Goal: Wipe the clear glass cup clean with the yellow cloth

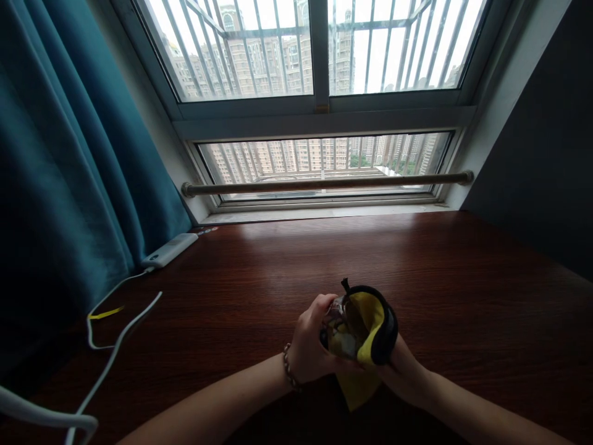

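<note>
My left hand [309, 343], with a beaded bracelet at the wrist, is wrapped round a clear glass [334, 313] held a little above the table. A yellow cloth [367, 309] with a thick black edge lies against the glass, and yellow shows through its wall. Whether the cloth reaches inside cannot be made out. My right hand [402, 369] is closed on the cloth from the right, its fingers mostly hidden behind it. One yellow corner of the cloth hangs below both hands.
The dark red wooden table [259, 266] runs up to a barred window with a metal rail [324, 184]. At left are a blue curtain [88, 142], a white power strip [171, 250], white cables [121, 346] and a yellow strip [106, 313]. A dark wall [546, 154] bounds the right.
</note>
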A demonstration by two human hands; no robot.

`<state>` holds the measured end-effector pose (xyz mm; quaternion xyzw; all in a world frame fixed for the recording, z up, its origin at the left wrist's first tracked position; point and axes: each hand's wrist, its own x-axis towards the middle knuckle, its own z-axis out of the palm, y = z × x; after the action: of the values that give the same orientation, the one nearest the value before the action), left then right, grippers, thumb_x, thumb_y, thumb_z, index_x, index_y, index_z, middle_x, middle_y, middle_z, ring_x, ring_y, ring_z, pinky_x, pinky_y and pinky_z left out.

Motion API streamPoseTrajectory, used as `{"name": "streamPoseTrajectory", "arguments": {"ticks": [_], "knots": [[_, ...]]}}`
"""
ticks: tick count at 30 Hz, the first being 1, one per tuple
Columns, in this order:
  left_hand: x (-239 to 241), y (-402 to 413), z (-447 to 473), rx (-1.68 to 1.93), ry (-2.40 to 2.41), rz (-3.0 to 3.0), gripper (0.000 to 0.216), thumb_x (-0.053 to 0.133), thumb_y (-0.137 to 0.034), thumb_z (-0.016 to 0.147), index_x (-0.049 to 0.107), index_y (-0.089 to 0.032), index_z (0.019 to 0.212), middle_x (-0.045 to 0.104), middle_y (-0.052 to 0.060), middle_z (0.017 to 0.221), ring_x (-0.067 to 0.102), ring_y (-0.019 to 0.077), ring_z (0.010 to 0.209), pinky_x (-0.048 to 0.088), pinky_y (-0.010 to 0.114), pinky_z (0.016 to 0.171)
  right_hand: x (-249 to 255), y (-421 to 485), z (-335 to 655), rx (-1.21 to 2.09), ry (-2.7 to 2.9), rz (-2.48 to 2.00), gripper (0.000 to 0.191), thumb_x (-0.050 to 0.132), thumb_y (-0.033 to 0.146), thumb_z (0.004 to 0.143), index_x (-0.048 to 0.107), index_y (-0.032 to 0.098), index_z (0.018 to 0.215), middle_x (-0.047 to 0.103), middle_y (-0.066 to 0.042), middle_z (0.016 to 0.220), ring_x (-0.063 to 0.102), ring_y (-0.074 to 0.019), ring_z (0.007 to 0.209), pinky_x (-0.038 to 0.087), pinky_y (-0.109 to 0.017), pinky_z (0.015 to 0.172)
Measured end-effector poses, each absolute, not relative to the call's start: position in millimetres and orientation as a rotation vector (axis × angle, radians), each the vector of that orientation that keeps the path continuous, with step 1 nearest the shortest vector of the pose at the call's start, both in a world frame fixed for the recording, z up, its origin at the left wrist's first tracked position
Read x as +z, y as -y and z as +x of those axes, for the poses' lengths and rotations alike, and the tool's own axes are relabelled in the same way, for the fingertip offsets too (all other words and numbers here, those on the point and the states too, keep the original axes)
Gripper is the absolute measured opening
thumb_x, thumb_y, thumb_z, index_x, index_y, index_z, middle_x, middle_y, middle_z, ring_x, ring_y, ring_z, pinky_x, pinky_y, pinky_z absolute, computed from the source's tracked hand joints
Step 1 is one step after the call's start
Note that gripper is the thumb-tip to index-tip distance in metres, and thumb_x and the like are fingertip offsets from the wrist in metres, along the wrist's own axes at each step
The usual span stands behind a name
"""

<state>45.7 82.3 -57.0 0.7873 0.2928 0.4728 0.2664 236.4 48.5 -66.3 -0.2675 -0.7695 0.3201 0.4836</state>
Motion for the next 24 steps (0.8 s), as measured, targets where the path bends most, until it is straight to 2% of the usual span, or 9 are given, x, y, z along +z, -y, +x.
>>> {"name": "streamPoseTrajectory", "arguments": {"ticks": [5,11,12,15,17,21,24], "knots": [[-59,-82,46,1.239,-0.752,2.162,0.095,0.082,-0.050,0.047,0.033,-0.024,0.124,0.050,0.007,0.099,0.056,0.0194,0.081,0.050,0.032,0.071,-63,-49,240,0.706,2.046,-0.689,0.066,0.055,0.016,0.084,0.024,0.034,0.139,0.044,-0.004,0.131,0.046,-0.0199,0.117,0.039,-0.028,0.100],[-60,-81,46,1.148,-0.747,2.325,0.094,0.080,-0.049,0.052,0.032,-0.020,0.127,0.049,0.011,0.105,0.057,0.0199,0.083,0.054,0.031,0.070,-60,-48,240,0.639,2.147,-0.692,0.062,0.050,0.017,0.086,0.023,0.027,0.141,0.042,-0.010,0.132,0.044,-0.0252,0.119,0.037,-0.039,0.102],[-61,-80,47,1.123,-0.734,2.391,0.088,0.078,-0.050,0.054,0.036,-0.018,0.125,0.051,0.012,0.105,0.058,0.0211,0.083,0.055,0.032,0.070,-59,-48,239,0.644,2.159,-0.690,0.063,0.048,0.017,0.087,0.020,0.024,0.142,0.037,-0.012,0.136,0.040,-0.0269,0.123,0.034,-0.042,0.104],[-66,-78,50,1.144,-0.565,2.611,0.055,0.067,-0.050,0.069,0.048,-0.015,0.108,0.058,0.012,0.096,0.060,0.0236,0.081,0.057,0.035,0.070,-51,-45,237,0.595,2.235,-0.619,0.068,0.046,0.015,0.085,0.013,0.017,0.145,0.022,-0.015,0.143,0.021,-0.0309,0.133,0.022,-0.048,0.110],[-71,-76,52,1.216,-0.502,2.702,0.047,0.062,-0.049,0.074,0.049,-0.014,0.103,0.060,0.012,0.092,0.060,0.0245,0.082,0.058,0.037,0.073,-46,-44,236,0.584,2.239,-0.584,0.068,0.045,0.014,0.084,0.014,0.018,0.145,0.021,-0.013,0.144,0.016,-0.0301,0.134,0.018,-0.048,0.111],[-78,-77,52,1.228,-0.644,2.735,0.074,0.070,-0.056,0.065,0.046,-0.010,0.118,0.053,0.018,0.110,0.056,0.0297,0.099,0.056,0.040,0.083,-41,-43,234,0.756,2.020,-0.678,0.051,0.039,0.015,0.091,0.027,0.029,0.139,0.035,-0.007,0.136,0.034,-0.0200,0.126,0.028,-0.032,0.107],[-79,-77,49,1.211,-0.628,2.741,0.075,0.065,-0.048,0.073,0.037,-0.008,0.130,0.042,0.021,0.120,0.052,0.0299,0.108,0.056,0.037,0.085,-46,-46,232,0.900,1.793,-0.724,0.033,0.038,0.024,0.096,0.041,0.030,0.128,0.050,-0.004,0.118,0.047,-0.0152,0.110,0.037,-0.024,0.095]]}}
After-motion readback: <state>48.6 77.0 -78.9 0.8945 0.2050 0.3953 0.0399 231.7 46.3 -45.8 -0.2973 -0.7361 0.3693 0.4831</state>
